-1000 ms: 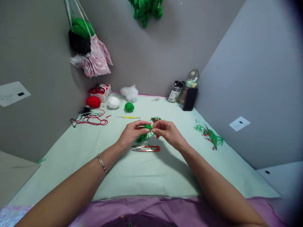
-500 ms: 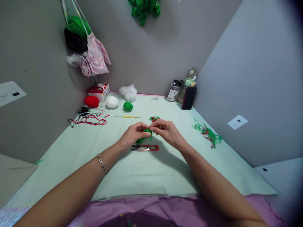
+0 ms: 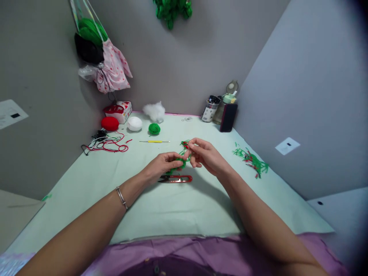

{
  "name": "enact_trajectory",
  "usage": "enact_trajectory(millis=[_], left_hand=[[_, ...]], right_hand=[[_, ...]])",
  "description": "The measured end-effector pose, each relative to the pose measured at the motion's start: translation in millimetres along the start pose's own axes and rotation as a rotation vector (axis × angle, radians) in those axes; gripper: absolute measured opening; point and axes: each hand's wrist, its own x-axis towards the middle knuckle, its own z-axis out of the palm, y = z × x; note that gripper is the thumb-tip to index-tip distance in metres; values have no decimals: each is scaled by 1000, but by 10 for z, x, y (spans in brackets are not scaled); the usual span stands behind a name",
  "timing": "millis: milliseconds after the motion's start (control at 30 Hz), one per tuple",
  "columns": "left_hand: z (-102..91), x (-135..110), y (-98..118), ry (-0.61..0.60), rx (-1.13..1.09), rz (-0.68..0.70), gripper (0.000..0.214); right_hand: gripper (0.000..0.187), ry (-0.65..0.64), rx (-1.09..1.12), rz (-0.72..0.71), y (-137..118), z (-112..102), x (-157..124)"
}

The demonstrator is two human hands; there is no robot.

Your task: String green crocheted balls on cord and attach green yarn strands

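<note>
Head: left hand (image 3: pixel 163 165) pinches green yarn (image 3: pixel 183 165), right hand (image 3: pixel 207 155) half-curled, hold unclear; wall-label (image 3: pixel 10 114) illegible

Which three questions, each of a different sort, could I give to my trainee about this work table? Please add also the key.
1. True or false: the thread snips lie closer to the bottom edge of the picture than the yellow-handled crochet hook.

2. What does the left hand hold?
A) the thread snips
B) the green yarn piece
C) the yellow-handled crochet hook

3. Put in order, from left to right in the picture: green yarn ball, red yarn ball, white yarn ball.

Key
1. True
2. B
3. Red, white, green
</note>
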Motion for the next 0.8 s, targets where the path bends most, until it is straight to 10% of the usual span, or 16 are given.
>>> enact_trajectory(millis=[800], left_hand=[[-71, -32, 122, 41, -100, 141, 29]], right_hand=[[23, 97, 114, -20, -37, -36, -14]])
